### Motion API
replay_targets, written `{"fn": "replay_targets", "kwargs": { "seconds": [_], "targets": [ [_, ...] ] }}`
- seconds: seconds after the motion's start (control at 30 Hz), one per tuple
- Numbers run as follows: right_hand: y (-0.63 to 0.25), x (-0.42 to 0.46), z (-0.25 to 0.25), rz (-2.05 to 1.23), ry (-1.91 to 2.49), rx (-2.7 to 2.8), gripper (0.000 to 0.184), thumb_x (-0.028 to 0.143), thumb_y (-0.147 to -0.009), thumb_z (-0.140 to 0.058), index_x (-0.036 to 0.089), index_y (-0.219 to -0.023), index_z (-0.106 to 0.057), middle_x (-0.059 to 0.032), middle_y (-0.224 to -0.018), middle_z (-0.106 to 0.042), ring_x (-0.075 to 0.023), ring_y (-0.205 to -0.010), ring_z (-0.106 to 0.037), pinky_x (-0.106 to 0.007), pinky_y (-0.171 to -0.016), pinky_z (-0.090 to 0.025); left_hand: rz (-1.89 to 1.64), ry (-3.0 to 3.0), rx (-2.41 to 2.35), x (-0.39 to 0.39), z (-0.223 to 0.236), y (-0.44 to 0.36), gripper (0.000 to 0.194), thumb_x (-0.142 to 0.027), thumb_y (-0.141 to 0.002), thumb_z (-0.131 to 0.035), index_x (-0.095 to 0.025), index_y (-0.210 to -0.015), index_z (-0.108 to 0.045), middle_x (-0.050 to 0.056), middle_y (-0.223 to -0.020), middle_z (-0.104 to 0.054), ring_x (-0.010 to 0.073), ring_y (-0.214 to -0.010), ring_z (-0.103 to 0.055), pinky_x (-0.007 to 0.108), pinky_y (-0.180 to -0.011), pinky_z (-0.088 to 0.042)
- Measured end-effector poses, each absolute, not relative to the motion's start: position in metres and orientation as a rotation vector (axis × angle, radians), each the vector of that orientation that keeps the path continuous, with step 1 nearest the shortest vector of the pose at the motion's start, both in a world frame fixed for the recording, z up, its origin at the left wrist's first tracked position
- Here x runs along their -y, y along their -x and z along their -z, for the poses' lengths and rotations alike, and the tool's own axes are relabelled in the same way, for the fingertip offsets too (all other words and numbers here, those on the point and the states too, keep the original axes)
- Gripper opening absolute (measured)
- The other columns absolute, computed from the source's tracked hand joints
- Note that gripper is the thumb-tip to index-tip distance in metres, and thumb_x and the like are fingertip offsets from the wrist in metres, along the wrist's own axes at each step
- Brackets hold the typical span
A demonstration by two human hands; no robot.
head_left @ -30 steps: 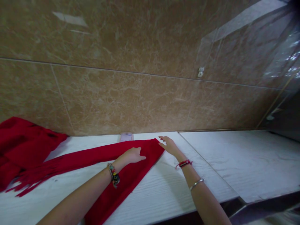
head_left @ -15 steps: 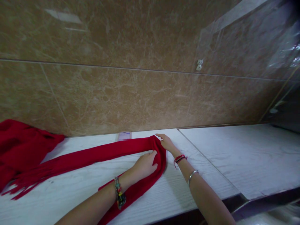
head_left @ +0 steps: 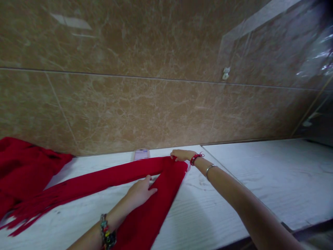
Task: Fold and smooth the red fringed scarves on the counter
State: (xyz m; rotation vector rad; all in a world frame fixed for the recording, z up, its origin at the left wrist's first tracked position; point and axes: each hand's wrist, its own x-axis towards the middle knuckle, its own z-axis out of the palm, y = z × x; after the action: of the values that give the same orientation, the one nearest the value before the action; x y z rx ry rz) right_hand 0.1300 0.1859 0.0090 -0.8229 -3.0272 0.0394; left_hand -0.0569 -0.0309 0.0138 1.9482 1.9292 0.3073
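Observation:
A long red scarf (head_left: 104,178) lies folded in a bend on the white tabletop. One narrow strip runs left to its fringed end (head_left: 28,208). From the bend, a wider length (head_left: 156,211) slants down to the bottom edge of the view. At the bend's top corner, my right hand (head_left: 183,155) has its fingers closed on the cloth. My left hand (head_left: 140,191) rests at the inner edge of the wide length, thumb and forefinger apart; its other fingers are partly hidden.
A heap of red cloth (head_left: 26,170) sits at the left by the marbled wall (head_left: 143,114). Behind the scarf is a small pale, blurred packet (head_left: 142,154). A seam (head_left: 226,170) crosses the white tabletop (head_left: 273,166) on the right, and its front edge runs along the lower right.
My right hand has closed on the scarf's bend, and the curved turn there has become a sharper corner. The wide length is spread flatter. My left hand has moved left and down.

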Motion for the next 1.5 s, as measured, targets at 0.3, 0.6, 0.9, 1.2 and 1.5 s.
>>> {"fn": "replay_targets", "kwargs": {
  "seconds": [0.3, 0.6, 0.9, 1.2, 1.5],
  "targets": [
    [-0.123, -0.129, 0.012, 0.086, 1.056, 2.671, 0.046, 0.018, -0.084, -0.037, 0.012, -0.129, -0.033, -0.0162, -0.134, -0.034, -0.0251, -0.123, -0.029, -0.04, -0.094, -0.033, -0.27, -2.154, -1.868, 0.055, -0.017, 0.072, 0.05, -0.032, -0.08, -0.047, -0.02, -0.127, -0.035, 0.012, -0.12, -0.052, 0.0233, -0.108, -0.05, 0.035, -0.088, -0.039],
    [-0.117, -0.086, 0.043, 0.207, 1.075, 2.678, 0.05, 0.04, -0.089, -0.025, 0.019, -0.134, -0.027, -0.0084, -0.14, -0.027, -0.0276, -0.128, -0.021, -0.05, -0.099, -0.023, -0.066, -2.572, -1.463, 0.052, 0.006, 0.103, 0.051, -0.054, -0.084, -0.029, -0.038, -0.132, -0.023, 0.0, -0.146, -0.006, 0.0295, -0.131, -0.004, 0.049, -0.103, -0.013],
    [-0.113, -0.038, 0.019, -0.028, 0.957, 2.597, 0.055, 0.031, -0.085, -0.038, 0.018, -0.136, -0.021, -0.0089, -0.144, -0.013, -0.0238, -0.131, -0.007, -0.048, -0.102, -0.02, -0.093, -2.605, -1.345, 0.056, 0.0, 0.108, 0.065, -0.061, -0.077, -0.038, -0.03, -0.133, -0.026, 0.004, -0.146, -0.004, 0.0283, -0.131, -0.001, 0.043, -0.104, -0.009],
    [-0.133, 0.018, 0.017, -0.231, 0.618, 2.933, 0.048, 0.035, -0.09, -0.03, 0.019, -0.135, -0.025, -0.0091, -0.14, -0.027, -0.0185, -0.129, -0.018, -0.043, -0.105, -0.014, -0.097, -2.382, -1.417, 0.065, -0.026, 0.115, 0.055, -0.05, -0.071, -0.054, -0.02, -0.117, -0.049, 0.004, -0.089, -0.06, 0.0186, -0.076, -0.054, 0.026, -0.07, -0.04],
    [-0.132, 0.027, -0.001, -0.256, 0.646, 3.038, 0.048, 0.039, -0.089, -0.031, 0.024, -0.135, -0.024, -0.008, -0.141, -0.022, -0.0229, -0.13, -0.012, -0.049, -0.103, -0.013, -0.107, -2.523, -1.353, 0.069, -0.021, 0.12, 0.074, -0.05, -0.062, -0.063, -0.018, -0.125, -0.041, 0.012, -0.122, -0.046, 0.0272, -0.11, -0.043, 0.034, -0.093, -0.032]
  ]
}}
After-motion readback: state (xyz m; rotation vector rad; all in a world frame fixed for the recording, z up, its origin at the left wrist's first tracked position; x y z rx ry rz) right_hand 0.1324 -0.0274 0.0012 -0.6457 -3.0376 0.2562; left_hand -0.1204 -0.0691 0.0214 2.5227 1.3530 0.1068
